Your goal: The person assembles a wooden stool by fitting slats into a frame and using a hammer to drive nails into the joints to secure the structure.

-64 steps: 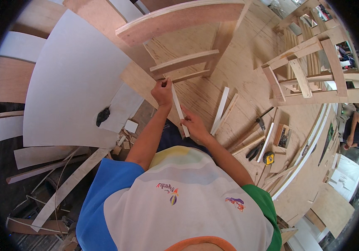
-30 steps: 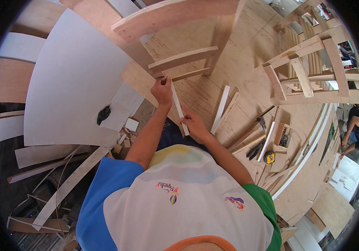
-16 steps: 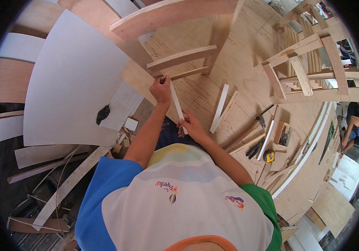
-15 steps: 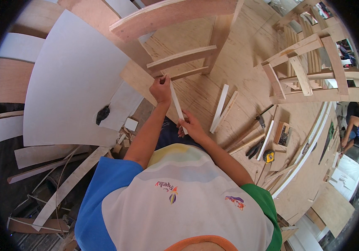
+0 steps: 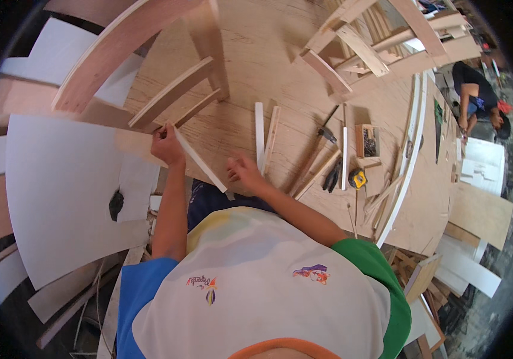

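My left hand (image 5: pixel 168 145) is closed, its fingers pinched at the far end of a narrow white-faced wood strip (image 5: pixel 201 163). That end meets the lower corner of a curved wooden frame with crosspieces (image 5: pixel 176 90). The strip slants down to the right across the plywood sheet. My right hand (image 5: pixel 246 172) hovers just right of the strip's near end, apart from it, fingers loosely spread and holding nothing. Close by lie a white strip (image 5: pixel 259 134) and a bare wood strip (image 5: pixel 272 140).
To the right are a hammer (image 5: pixel 327 133), pliers (image 5: pixel 332 175), a yellow tape measure (image 5: pixel 357 178) and a wooden box of nails (image 5: pixel 367 141). A second wooden frame (image 5: pixel 382 66) stands far right. Beyond it a co-worker (image 5: pixel 475 99) bends over. A white panel (image 5: pixel 65 197) lies left.
My right hand has let go of the strip's near end and moved off to its right. My left hand stays at the far end. The whole view has shifted rightward.
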`<state>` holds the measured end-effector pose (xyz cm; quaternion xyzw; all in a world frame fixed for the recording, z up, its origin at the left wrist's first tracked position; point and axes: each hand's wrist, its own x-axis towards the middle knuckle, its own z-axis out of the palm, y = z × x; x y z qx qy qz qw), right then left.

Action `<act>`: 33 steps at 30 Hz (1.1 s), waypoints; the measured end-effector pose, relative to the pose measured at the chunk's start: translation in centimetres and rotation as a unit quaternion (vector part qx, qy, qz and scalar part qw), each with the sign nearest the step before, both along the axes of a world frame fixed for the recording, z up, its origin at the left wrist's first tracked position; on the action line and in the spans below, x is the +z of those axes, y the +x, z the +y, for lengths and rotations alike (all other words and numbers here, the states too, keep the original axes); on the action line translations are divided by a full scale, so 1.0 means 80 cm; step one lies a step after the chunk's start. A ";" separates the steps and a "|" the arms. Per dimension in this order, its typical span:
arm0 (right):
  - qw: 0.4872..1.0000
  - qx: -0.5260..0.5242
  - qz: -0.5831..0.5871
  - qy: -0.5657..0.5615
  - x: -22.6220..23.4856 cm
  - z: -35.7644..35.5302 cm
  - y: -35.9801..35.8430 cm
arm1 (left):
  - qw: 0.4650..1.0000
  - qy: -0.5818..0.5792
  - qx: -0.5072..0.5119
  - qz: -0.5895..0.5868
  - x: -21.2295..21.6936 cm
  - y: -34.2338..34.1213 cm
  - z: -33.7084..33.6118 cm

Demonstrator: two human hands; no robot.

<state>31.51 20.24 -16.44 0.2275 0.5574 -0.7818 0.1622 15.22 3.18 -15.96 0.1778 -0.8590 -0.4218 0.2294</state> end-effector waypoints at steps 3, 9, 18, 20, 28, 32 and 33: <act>0.950 -0.127 0.008 0.286 -0.019 0.071 0.007 | 1.000 -0.014 0.000 0.001 0.016 0.006 0.009; 0.791 -0.183 -0.150 0.564 -0.066 0.227 0.059 | 1.000 0.011 -0.004 0.012 0.002 0.005 0.007; 0.783 -0.075 -0.224 0.576 -0.115 0.206 0.126 | 0.999 -0.020 0.012 0.035 -0.009 0.001 0.000; 0.782 -0.074 -0.237 0.572 -0.105 0.201 0.119 | 0.999 0.028 0.020 0.028 -0.005 0.000 0.005; 0.895 -0.265 -0.126 0.336 -0.029 0.183 0.093 | 0.998 0.058 0.008 0.022 0.002 0.008 -0.003; 0.962 -0.141 -0.046 0.230 0.042 0.157 0.065 | 0.998 0.065 0.003 0.001 0.005 0.012 -0.004; 0.971 -0.093 -0.030 0.217 0.051 0.149 0.059 | 0.998 0.069 0.000 0.004 0.004 0.011 -0.004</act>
